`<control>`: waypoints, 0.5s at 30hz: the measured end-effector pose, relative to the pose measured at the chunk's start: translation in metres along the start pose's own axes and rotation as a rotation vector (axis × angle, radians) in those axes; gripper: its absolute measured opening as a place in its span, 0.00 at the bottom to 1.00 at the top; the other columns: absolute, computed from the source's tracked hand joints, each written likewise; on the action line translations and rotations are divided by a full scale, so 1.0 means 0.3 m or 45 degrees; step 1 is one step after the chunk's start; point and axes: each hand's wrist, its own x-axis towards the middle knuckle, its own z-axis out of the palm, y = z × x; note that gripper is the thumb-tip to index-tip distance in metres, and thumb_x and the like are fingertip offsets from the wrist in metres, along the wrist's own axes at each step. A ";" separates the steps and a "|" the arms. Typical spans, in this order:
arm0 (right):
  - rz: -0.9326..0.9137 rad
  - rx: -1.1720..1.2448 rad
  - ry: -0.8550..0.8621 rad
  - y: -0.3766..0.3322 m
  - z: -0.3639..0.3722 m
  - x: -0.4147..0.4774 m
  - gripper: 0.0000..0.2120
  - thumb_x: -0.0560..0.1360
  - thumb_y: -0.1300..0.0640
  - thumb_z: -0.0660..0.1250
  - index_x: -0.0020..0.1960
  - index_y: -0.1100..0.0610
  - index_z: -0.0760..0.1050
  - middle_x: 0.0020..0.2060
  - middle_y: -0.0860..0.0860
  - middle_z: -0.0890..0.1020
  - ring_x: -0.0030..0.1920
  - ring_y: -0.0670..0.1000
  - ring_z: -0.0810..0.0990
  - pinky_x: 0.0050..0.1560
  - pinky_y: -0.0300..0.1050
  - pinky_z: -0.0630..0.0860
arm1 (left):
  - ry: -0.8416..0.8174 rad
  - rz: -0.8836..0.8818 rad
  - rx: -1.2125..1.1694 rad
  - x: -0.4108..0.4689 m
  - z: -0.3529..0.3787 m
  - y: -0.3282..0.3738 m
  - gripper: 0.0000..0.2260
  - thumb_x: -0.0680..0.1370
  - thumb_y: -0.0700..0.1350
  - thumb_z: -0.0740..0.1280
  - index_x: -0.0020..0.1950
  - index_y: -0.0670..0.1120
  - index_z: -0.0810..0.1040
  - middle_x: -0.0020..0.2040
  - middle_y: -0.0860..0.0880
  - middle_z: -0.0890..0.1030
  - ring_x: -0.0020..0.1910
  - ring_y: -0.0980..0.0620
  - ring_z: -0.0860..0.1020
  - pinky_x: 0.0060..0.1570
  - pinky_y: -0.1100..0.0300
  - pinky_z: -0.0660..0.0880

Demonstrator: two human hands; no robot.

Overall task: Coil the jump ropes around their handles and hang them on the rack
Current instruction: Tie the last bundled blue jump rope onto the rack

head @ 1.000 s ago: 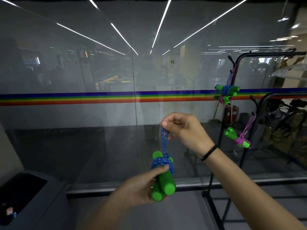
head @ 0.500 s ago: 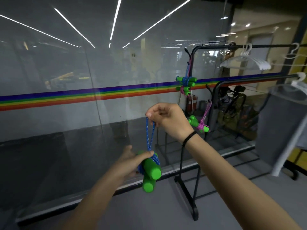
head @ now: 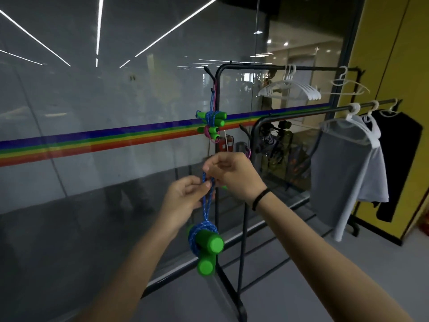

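Note:
A blue jump rope (head: pixel 204 242) is coiled round its two green handles and dangles from a short loop of blue cord. My right hand (head: pixel 232 175) pinches the top of that loop. My left hand (head: pixel 185 198) pinches the cord just below it. The bundle hangs in front of the black rack's (head: pixel 217 94) left post. Two coiled ropes (head: pixel 211 123), one blue and one pink, hang from hooks high on that post. A pink cord (head: pixel 248 152) peeks out behind my right hand.
A glass wall with a rainbow stripe (head: pixel 116 138) runs behind the rack. White hangers (head: pixel 290 89) hang on the upper rail. A grey shirt (head: pixel 348 163) and a black garment (head: pixel 399 163) hang on the lower rail. A yellow wall (head: pixel 394 54) stands at right.
The view has swung right and closer to the rack. My left hand let go of the green handles and rose to pinch the blue loop, leaving the bundle dangling.

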 end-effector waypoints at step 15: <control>0.060 0.110 0.020 0.318 -0.260 0.533 0.11 0.76 0.66 0.61 0.38 0.54 0.74 0.34 0.52 0.78 0.34 0.47 0.77 0.34 0.36 0.78 | 0.054 0.207 0.213 0.753 0.129 -0.078 0.03 0.74 0.38 0.69 0.40 0.40 0.79 0.25 0.52 0.79 0.22 0.58 0.75 0.27 0.61 0.74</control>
